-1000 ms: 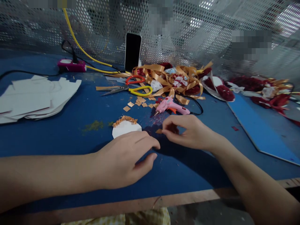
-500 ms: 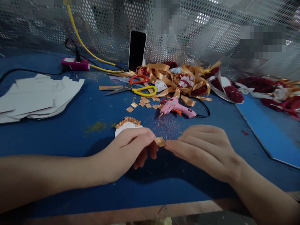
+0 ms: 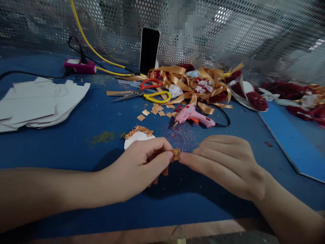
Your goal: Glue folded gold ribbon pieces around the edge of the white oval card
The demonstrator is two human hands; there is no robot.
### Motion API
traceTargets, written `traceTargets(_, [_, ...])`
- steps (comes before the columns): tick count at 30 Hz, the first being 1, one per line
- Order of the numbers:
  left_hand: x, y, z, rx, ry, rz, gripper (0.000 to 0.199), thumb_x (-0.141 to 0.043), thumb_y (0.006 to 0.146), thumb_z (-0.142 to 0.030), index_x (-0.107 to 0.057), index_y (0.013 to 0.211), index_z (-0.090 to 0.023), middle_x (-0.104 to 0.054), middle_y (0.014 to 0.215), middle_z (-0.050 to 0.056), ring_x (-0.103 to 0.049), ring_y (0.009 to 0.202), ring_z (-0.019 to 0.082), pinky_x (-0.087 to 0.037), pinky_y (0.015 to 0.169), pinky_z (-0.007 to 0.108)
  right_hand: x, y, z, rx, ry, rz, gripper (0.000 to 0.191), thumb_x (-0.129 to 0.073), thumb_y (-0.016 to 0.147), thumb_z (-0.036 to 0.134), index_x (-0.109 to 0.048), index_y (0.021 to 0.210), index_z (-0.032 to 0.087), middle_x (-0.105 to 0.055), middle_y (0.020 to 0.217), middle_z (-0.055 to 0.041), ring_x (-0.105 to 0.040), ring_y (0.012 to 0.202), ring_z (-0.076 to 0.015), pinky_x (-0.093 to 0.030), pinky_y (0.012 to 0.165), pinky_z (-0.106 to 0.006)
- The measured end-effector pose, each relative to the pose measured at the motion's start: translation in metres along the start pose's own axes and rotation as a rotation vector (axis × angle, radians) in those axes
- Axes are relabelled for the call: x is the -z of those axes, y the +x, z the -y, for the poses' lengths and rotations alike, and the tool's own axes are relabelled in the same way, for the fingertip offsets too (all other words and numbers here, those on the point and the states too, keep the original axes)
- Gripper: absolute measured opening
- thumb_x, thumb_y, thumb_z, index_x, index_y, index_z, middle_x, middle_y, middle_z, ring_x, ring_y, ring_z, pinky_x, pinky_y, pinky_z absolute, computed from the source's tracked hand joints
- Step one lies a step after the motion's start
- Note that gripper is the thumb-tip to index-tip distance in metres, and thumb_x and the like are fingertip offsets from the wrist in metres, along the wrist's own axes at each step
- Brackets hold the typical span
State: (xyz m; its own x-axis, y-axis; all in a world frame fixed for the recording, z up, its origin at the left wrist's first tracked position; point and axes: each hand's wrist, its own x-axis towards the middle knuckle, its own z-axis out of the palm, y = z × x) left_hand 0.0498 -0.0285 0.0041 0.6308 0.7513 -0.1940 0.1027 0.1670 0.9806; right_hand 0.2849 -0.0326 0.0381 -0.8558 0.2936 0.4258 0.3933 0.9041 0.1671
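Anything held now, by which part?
Left hand pinches a gold ribbon piece by its left end; right hand is at its right end, grip unclear.

The left end of the ribbon piece (image 3: 176, 154) is hidden by the left hand (image 3: 144, 162), whose lower fingers are largely obscured. The right hand (image 3: 228, 166) conceals its own inner fingers; whether it pinches or merely touches the piece cannot be determined. The near part of the white disc (image 3: 139, 137) lies behind the left hand. Both forearms run out of frame. The left edge crops the white sheets (image 3: 30, 105); the right edge crops the blue board (image 3: 291, 142) and dark red fabric (image 3: 317, 115); the top edge crops the yellow cable (image 3: 78, 25). Debris (image 3: 180, 135) on the desk (image 3: 88, 217) is too small to identify. Shapes behind the perforated screen (image 3: 228, 34) are blurred, one patch being pixelated
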Motion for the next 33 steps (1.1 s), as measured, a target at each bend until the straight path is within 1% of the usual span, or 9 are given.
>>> traceTargets(4, [0.001,0.0,0.002,-0.018,-0.08,-0.009,0.018,-0.048,0.101,-0.028,-0.058,0.088,-0.021,-0.058,0.071,-0.007,-0.051,0.049,0.004,-0.042,0.043,0.011,-0.007,0.001,-0.002,-0.132,0.006,-0.121,0.031,-0.074,0.089,0.026,-0.063,0.115,0.013,-0.067,0.063,0.0033,-0.058,0.052,-0.0105,-0.047,0.053,-0.028])
traceTargets(6, [0.001,0.001,0.003,-0.034,-0.099,0.005,0.018,-0.048,0.102,-0.029,-0.058,0.09,-0.022,-0.058,0.071,-0.007,-0.05,0.049,0.004,-0.042,0.043,0.01,-0.01,0.002,-0.002,-0.21,-0.012,-0.116,0.026,-0.072,0.09,0.029,-0.065,0.112,0.018,-0.065,0.059,0.0057,-0.057,0.048,-0.0093,-0.045,0.051,-0.026])
traceTargets(8, [0.002,0.001,0.004,-0.049,-0.096,0.016,0.017,-0.049,0.103,-0.031,-0.058,0.091,-0.022,-0.059,0.07,-0.007,-0.049,0.049,0.003,-0.042,0.044,0.01,-0.011,0.003,-0.001,-0.255,-0.038,-0.112,0.016,-0.069,0.092,0.025,-0.067,0.107,0.022,-0.066,0.059,0.006,-0.06,0.05,-0.0097,-0.047,0.053,-0.026])
traceTargets(10, [0.003,0.0,0.004,-0.049,-0.087,0.018,0.017,-0.051,0.102,-0.032,-0.059,0.091,-0.022,-0.06,0.069,-0.007,-0.049,0.049,0.003,-0.041,0.043,0.009,-0.012,0.005,0.001,-0.268,-0.028,-0.11,0.012,-0.068,0.092,0.023,-0.069,0.104,0.024,-0.069,0.061,0.0059,-0.063,0.052,-0.0101,-0.048,0.054,-0.026])
traceTargets(15, [0.003,0.0,0.004,-0.002,-0.083,0.007,0.014,-0.052,0.1,-0.028,-0.06,0.09,-0.021,-0.061,0.066,-0.007,-0.049,0.048,0.003,-0.041,0.043,0.009,-0.01,0.009,0.005,-0.256,0.02,-0.134,0.007,-0.069,0.092,0.022,-0.07,0.098,0.025,-0.072,0.063,0.0066,-0.065,0.053,-0.0094,-0.049,0.054,-0.025])
traceTargets(22, [0.002,0.002,0.004,0.008,-0.084,0.01,0.014,-0.052,0.1,-0.027,-0.059,0.09,-0.02,-0.061,0.065,-0.007,-0.048,0.048,0.003,-0.041,0.044,0.009,-0.009,0.01,0.005,-0.259,0.033,-0.154,0.007,-0.069,0.092,0.019,-0.07,0.096,0.025,-0.074,0.065,0.0064,-0.065,0.054,-0.0089,-0.05,0.055,-0.023])
traceTargets(27, [0.001,0.003,0.003,-0.019,-0.137,0.009,0.017,-0.05,0.102,-0.032,-0.062,0.097,-0.021,-0.066,0.07,-0.005,-0.049,0.047,0.003,-0.042,0.042,0.01,-0.01,0.008,0.003,-0.312,0.15,-0.166,0.013,-0.071,0.088,0.015,-0.07,0.094,0.025,-0.073,0.064,0.0061,-0.065,0.052,-0.0092,-0.05,0.053,-0.023])
traceTargets(30, [0.001,0.004,0.002,-0.018,-0.149,-0.017,0.013,-0.06,0.097,-0.029,-0.068,0.103,-0.021,-0.071,0.077,-0.003,-0.049,0.045,0.002,-0.044,0.041,0.01,-0.012,0.008,0.002,-0.339,0.229,-0.208,0.013,-0.071,0.086,0.013,-0.07,0.093,0.024,-0.073,0.063,0.0047,-0.063,0.05,-0.0095,-0.048,0.049,-0.023])
traceTargets(33, [0.002,0.005,0.003,-0.004,-0.182,-0.039,0.016,-0.068,0.091,-0.028,-0.075,0.104,-0.02,-0.074,0.079,0.0,-0.048,0.039,0.002,-0.043,0.036,0.012,-0.013,0.009,0.003,-0.36,0.278,-0.186,0.011,-0.07,0.086,0.014,-0.071,0.09,0.024,-0.071,0.06,0.0041,-0.063,0.049,-0.0095,-0.048,0.049,-0.022])
